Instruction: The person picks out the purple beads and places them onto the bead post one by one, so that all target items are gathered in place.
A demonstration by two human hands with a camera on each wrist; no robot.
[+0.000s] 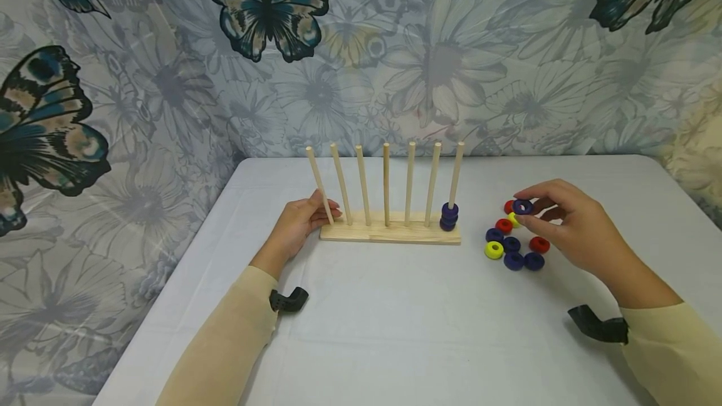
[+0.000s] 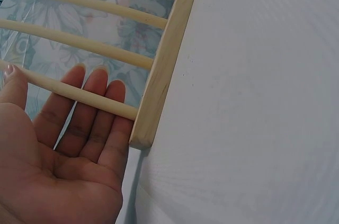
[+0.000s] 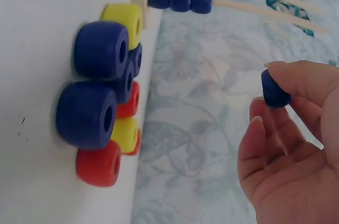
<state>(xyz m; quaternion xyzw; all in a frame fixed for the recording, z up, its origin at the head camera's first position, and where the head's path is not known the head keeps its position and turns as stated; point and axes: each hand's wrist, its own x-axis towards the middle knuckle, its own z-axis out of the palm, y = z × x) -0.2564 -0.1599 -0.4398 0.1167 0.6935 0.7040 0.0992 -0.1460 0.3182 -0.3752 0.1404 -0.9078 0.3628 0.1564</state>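
Currently held blue bead [image 1: 517,208]: raised above the table [image 1: 395,331], hole facing the head camera, side-on to the right wrist view
Right hand [image 1: 586,237]: angled in leftward, bead pinched between thumb and fingertip
Loose beads [image 1: 511,249]: red, yellow, blue, clustered near that hand
Peg rack [image 1: 389,238]: long axis left to right, pegs upward, three blue beads [image 1: 449,215] on the rightmost peg [image 1: 457,171]
Left hand [image 1: 299,221]: fingers extended, relaxed, behind the leftmost peg [image 1: 315,168]
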